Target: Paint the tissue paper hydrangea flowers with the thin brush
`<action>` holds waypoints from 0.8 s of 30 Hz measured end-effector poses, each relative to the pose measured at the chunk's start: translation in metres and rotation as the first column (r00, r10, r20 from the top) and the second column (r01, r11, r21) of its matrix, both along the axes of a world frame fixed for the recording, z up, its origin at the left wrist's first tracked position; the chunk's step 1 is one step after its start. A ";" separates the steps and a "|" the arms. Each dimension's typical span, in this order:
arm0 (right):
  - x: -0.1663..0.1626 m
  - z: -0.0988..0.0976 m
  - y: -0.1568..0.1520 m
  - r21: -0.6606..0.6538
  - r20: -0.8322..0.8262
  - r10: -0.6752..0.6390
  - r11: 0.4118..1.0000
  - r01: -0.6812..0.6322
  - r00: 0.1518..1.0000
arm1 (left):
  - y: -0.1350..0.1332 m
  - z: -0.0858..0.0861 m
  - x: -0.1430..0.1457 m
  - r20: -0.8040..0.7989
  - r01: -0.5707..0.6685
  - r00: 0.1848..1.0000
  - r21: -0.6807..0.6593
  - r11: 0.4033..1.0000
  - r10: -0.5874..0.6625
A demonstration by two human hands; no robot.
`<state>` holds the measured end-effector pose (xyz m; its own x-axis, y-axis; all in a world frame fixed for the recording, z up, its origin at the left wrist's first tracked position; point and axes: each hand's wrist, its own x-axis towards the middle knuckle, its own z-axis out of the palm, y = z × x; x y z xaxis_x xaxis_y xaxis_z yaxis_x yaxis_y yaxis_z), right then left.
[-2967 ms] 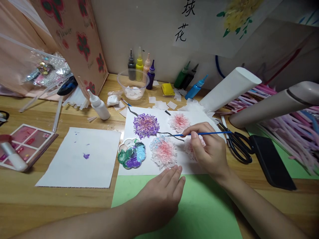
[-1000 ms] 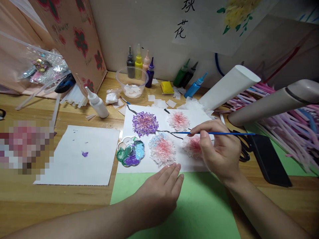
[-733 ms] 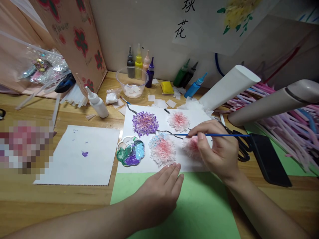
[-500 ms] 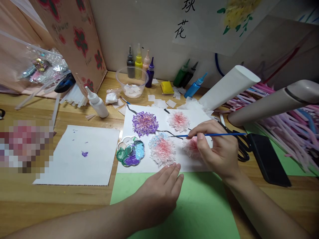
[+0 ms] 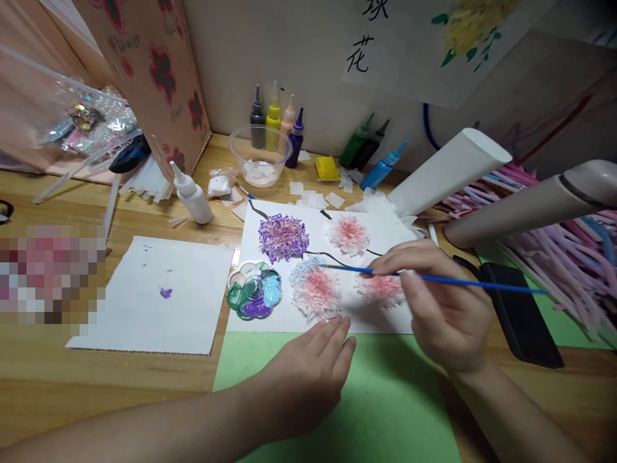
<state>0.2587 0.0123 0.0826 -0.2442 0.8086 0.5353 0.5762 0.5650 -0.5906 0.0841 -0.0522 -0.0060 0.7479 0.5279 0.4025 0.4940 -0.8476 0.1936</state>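
Paintbrush (image 5: pixel 453 281), just one in use, is pinched between the thumb and fingers of the right hand (image 5: pixel 443 315), its handle lying back across that hand and its tip at the upper edge of the blue-tinged flower (image 5: pixel 315 292); whether bristles and petals truly meet is too fine to tell. The left hand (image 5: pixel 311 370) grips nothing, its fingers lying together and flat by the flower's lower edge, seemingly steadying the white sheet (image 5: pixel 395 222). The step in hand looks to be tinting the outer petals blue, with only the upper left part coloured so far; the next move calls for light dabs along the pale rim, and fresh blue when the bristles run dry. Four flowers sit on that sheet: this one, one purple-edged flower (image 5: pixel 283 236) and two pink flowers (image 5: pixel 348 235). One palette (image 5: pixel 240 278) stands just left of them, and one paint-spotted paper (image 5: pixel 144 315) lies beyond it. One green sheet (image 5: pixel 385 392) extends below. Farther back are one clear bowl (image 5: pixel 236 162) holding paper scraps, one yellow packet (image 5: pixel 328 168), one white bottle (image 5: pixel 193 200), four upright colour bottles (image 5: pixel 296 145) and three tilted bottles (image 5: pixel 383 168).
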 end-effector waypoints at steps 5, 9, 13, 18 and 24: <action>-0.022 0.001 -0.011 -0.145 0.155 0.339 0.937 -0.318 0.928 | 0.002 0.003 0.002 0.031 0.001 1.000 -0.021 1.000 0.000; -0.028 -0.003 -0.011 -0.194 0.202 0.403 0.910 -0.367 0.892 | 0.002 0.003 0.003 0.087 0.006 0.996 -0.042 0.999 -0.002; -0.026 -0.006 -0.010 -0.185 0.181 0.401 0.911 -0.369 0.898 | 0.003 0.005 0.003 0.090 -0.002 0.996 -0.025 1.000 0.005; -0.012 -0.013 -0.013 -0.066 0.086 0.205 0.978 -0.199 0.975 | 0.002 0.003 0.002 0.032 -0.014 0.999 -0.001 1.000 0.014; 0.011 -0.031 -0.019 0.070 0.008 -0.109 0.992 0.108 0.994 | 0.002 0.001 -0.003 -0.014 0.034 0.999 0.006 0.999 -0.033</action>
